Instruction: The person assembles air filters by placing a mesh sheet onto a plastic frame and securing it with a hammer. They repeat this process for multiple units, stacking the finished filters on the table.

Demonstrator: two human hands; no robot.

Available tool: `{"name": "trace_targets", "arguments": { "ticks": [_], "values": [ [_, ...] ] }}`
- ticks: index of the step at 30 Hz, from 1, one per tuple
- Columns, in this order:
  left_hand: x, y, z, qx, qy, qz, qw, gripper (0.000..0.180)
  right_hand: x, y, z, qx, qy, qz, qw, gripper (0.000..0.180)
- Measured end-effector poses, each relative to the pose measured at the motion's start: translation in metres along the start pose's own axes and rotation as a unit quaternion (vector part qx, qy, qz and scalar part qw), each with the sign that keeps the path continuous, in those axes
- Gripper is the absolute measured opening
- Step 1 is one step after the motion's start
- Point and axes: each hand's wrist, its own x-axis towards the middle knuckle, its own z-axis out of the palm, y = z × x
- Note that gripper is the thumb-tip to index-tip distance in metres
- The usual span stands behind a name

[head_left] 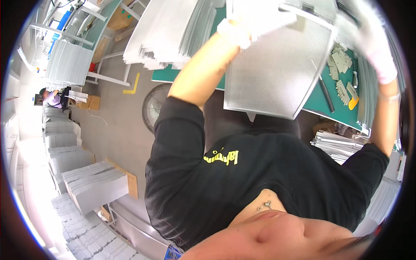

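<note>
A grey mesh panel (pixel 271 71) with a thin metal frame lies on the green table in front of me, its near edge overhanging. My left hand (pixel 262 21), in a white glove, is stretched out over the panel's far part. Glare washes out its outline, but the fingers look extended and hold nothing that shows. My right hand (pixel 370 37), also in a white glove, is raised at the panel's far right and smeared by motion. Whether it holds anything cannot be made out. A black-handled tool (pixel 326 93) lies beside the panel's right edge.
On the green table (pixel 318 104) lie several pale flat pieces (pixel 342 60) and a yellow-handled tool (pixel 353 103). Stacked white panels (pixel 164 30) stand to the left. A round floor fan (pixel 155 106) is near my left arm. Another person (pixel 54 99) sits far left among panel stacks (pixel 97 184).
</note>
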Motion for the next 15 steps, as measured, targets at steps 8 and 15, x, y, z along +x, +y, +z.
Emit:
{"name": "trace_targets", "arguments": {
  "ticks": [8,15],
  "values": [
    [-0.062,0.105,-0.118,0.118,0.052,0.016,0.991,0.048,-0.137,-0.086,-0.085,0.137,-0.109,0.233,0.957,0.071],
    [-0.188,-0.064,-0.14,0.295,-0.076,-0.306,0.902,0.054,-0.216,-0.101,-0.234,0.017,0.433,0.533,0.726,0.044]
  ]
}}
